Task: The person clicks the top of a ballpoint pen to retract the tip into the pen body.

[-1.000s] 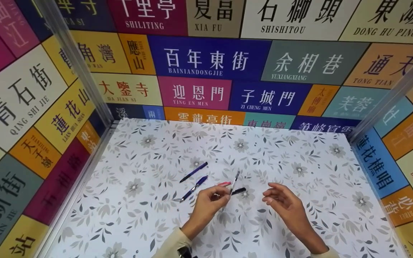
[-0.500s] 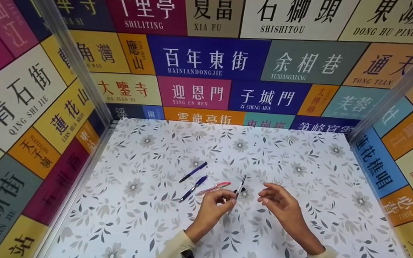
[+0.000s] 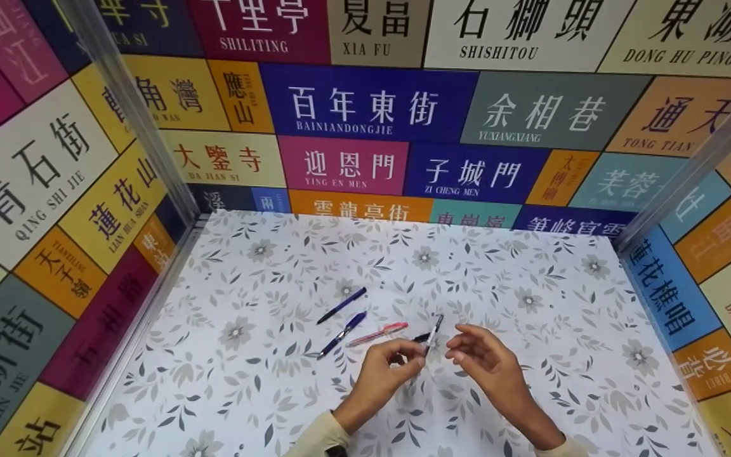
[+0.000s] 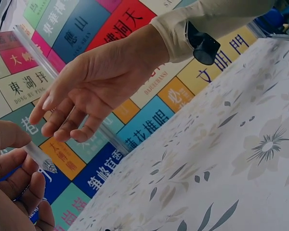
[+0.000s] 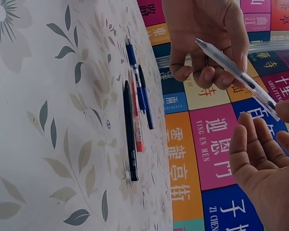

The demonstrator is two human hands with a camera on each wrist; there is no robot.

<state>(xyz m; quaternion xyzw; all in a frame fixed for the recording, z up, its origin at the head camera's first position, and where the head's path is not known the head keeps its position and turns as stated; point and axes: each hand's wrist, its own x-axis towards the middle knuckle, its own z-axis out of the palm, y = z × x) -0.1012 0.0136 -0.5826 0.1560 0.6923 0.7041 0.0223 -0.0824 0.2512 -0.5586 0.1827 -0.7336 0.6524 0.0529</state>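
My left hand (image 3: 391,371) pinches a translucent white pen (image 5: 236,72) between thumb and fingers, above the table. The pen slants up and away in the head view, and its clear pointed end shows in the left wrist view. Close to its right, my right hand (image 3: 489,358) is raised with loosely bent fingers and nothing in its grasp. In the right wrist view the pen's other end overlaps the right thumb's edge. Under the hands a black pen (image 5: 130,130) lies on the table, partly hidden by the left hand in the head view.
Left of the hands lie a pink pen (image 3: 378,334), a blue pen with a clip (image 3: 342,335) and a dark blue pen (image 3: 341,304). The flower-patterned table (image 3: 264,393) is bounded by sign-printed walls (image 3: 365,101) at the back and both sides.
My left hand has moved right with the white pen, uncovering the pink pen. My right hand has come slightly left, so the two hands are closer together.
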